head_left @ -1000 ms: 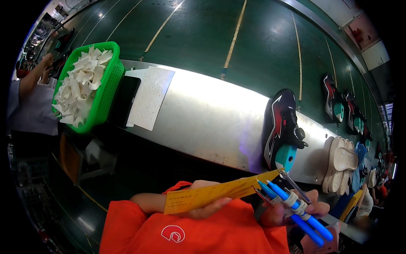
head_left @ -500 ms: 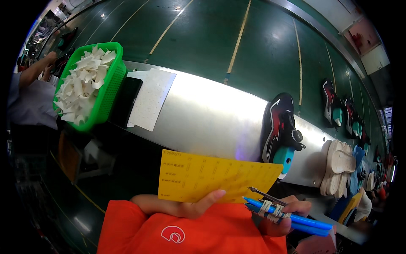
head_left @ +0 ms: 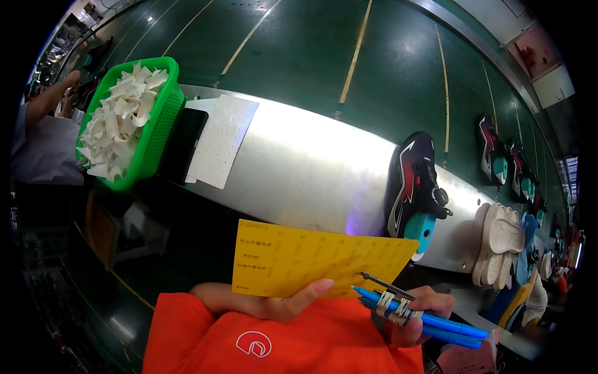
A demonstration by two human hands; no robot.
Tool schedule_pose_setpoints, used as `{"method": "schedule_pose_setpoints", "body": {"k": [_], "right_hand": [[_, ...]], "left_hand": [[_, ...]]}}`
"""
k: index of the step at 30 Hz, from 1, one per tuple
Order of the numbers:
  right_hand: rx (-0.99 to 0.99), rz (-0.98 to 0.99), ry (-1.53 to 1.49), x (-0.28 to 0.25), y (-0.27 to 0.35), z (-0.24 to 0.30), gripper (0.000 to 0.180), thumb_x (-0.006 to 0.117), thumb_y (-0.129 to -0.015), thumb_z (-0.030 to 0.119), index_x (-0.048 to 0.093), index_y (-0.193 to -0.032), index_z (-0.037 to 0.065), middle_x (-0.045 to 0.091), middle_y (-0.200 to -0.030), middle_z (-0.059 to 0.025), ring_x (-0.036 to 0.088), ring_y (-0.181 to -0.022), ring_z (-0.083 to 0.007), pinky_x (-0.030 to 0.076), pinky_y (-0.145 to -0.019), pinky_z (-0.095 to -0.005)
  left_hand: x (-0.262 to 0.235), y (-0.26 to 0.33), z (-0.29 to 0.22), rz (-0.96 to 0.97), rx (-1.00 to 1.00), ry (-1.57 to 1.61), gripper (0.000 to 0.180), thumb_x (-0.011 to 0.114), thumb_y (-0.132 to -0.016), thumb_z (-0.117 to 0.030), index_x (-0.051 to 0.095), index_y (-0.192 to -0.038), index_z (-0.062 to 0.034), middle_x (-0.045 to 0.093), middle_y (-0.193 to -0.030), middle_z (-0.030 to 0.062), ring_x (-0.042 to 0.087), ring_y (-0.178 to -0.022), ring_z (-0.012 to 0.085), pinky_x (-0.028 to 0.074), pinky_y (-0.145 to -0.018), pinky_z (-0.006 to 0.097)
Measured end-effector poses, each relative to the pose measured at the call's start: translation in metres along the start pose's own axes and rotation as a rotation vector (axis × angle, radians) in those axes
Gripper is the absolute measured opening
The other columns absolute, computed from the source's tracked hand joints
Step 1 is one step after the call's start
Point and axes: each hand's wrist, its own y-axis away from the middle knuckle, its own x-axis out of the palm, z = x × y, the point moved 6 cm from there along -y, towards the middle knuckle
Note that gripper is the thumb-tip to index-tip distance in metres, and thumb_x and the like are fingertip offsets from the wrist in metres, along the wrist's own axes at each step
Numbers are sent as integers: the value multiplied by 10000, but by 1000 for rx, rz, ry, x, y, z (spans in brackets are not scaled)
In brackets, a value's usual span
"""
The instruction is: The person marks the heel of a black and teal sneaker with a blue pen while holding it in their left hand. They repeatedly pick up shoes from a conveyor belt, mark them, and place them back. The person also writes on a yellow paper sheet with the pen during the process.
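My left hand grips the lower edge of a yellow printed card, thumb on its face, the card spread out in front of my chest. In my right hand is a bundle of blue pens wrapped with pale elastic bands, together with a thin dark metal-tipped pen. Their tips point left and lie over the card's lower right part; I cannot tell whether they touch it. Just beyond the card's right end, a black and red shoe with a teal heel stands on the metal ledge.
The steel ledge carries a green basket of white scraps, a dark flat object and white sheets at left. Beige soles are stacked at right. Beyond runs a green belt with more shoes. Another person's arm shows far left.
My right hand with the pens has shifted slightly left and up, bringing the tips further over the card. The card has tilted a little; the view has shifted slightly.
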Motion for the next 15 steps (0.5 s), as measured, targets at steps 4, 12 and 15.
{"method": "schedule_pose_setpoints", "body": {"k": [4, 12, 15], "right_hand": [[-18, 112, 7, 1, 2, 2, 260, 601, -791, 235, 463, -795, 15, 582, -629, -127, 626, -560, -194, 517, -503, -259], [-98, 263, 118, 3, 5, 3, 265, 566, -836, 173, 359, -883, 14, 536, -612, -92, 594, -538, -149, 515, -503, -266], [-123, 117, -47, 7, 13, 1, 266, 572, -830, 162, 356, -876, 14, 536, -607, -94, 590, -535, -142, 501, -481, -258]], "left_hand": [[5, 0, -2, 30, 2, -43, 499, 546, -854, -289, 412, -1269, -47, 471, -1268, 101, 460, -1145, 200, 383, -921, 264], [20, -6, 14, -44, 111, -67, 540, 571, -840, -323, 404, -1276, -51, 457, -1281, 99, 456, -1146, 195, 386, -918, 270], [24, -16, 28, 3, 92, -146, 513, 560, -852, -300, 405, -1272, -50, 469, -1269, 96, 470, -1128, 179, 397, -903, 262]]}}
